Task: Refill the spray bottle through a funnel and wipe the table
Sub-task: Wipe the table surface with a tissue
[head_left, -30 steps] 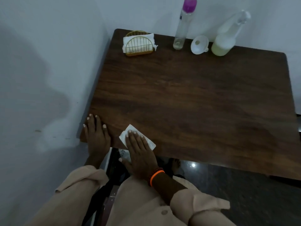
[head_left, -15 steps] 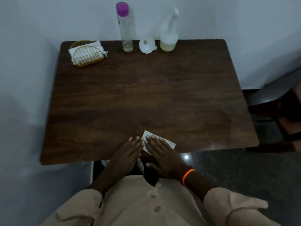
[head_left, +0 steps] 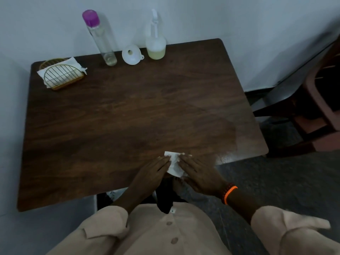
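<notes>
- White tissue (head_left: 173, 165) lies flat on the table (head_left: 119, 116), at the near edge, just right of centre.
- Left hand (head_left: 153, 173): flat, palm down, fingertips on the tissue's left edge. Nothing grasped.
- Right hand (head_left: 199, 174): flat, palm down, covering the tissue's right part. It presses the tissue but does not clench it.
- Key relation: the tissue sits between the two hands, touching both; its long axis runs from the near edge away from the person.
- Judgement: the right hand holds more of the tissue and is better placed to push the wipe.
- Spray bottle (head_left: 156, 44), funnel (head_left: 132, 54) and purple-capped bottle (head_left: 100, 36) stand at the far edge, well apart from both hands.
- Napkin holder (head_left: 61, 75) stands at the far left corner.
</notes>
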